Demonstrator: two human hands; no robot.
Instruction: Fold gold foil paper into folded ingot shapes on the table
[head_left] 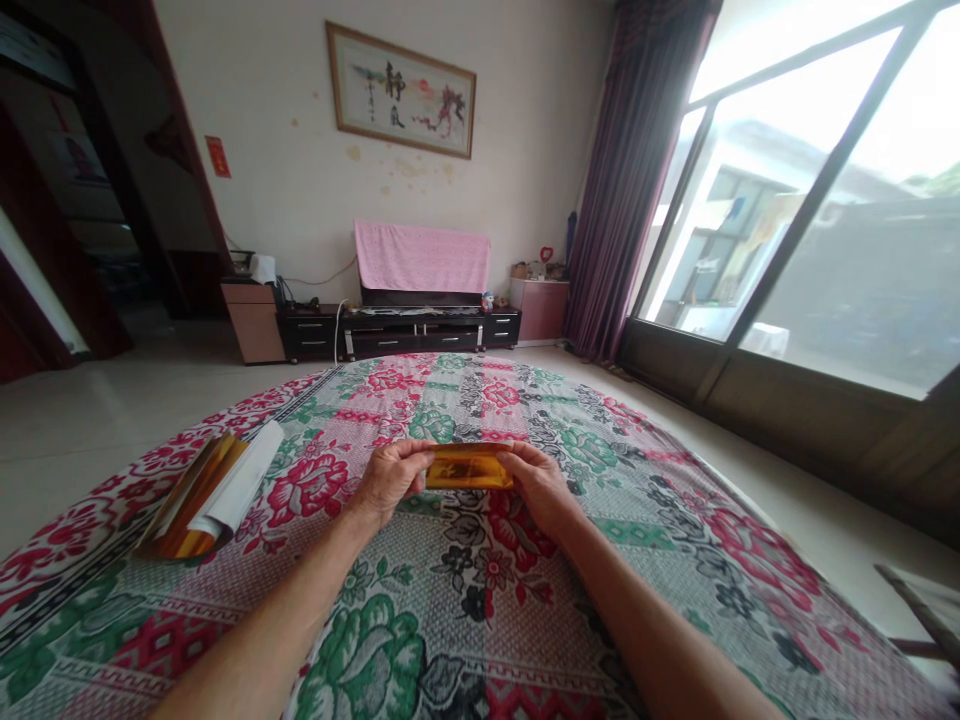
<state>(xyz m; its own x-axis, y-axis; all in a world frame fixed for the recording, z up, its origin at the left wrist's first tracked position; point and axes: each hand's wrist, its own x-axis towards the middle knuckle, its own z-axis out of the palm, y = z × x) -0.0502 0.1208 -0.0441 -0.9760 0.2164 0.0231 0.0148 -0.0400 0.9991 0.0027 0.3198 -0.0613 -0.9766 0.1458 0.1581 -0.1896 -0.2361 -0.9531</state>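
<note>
Pale wall (525, 100) at the back of a big room holds a framed picture (405, 90) with black writing. Below it, a pink cloth (424, 255) hangs over something flat and dark on a low black cabinet (367, 345). Purple curtains (604, 190) hang at the right, next to a big bright window (787, 190).

Close by is a worktop (645, 450) with a curved edge, covered in red, green and black flowers. Over its middle is a shiny piece of gold paper (469, 468), long and thin. Left hand (384, 482) pinches one end and right hand (538, 478) pinches the other, each grip narrow, with the thumb on the paper. I cannot tell if the paper touches the worktop.

Over on the left lie some gold sheets (196, 495) and a curled white sheet (246, 480), touching each other, well apart from the right hand.
</note>
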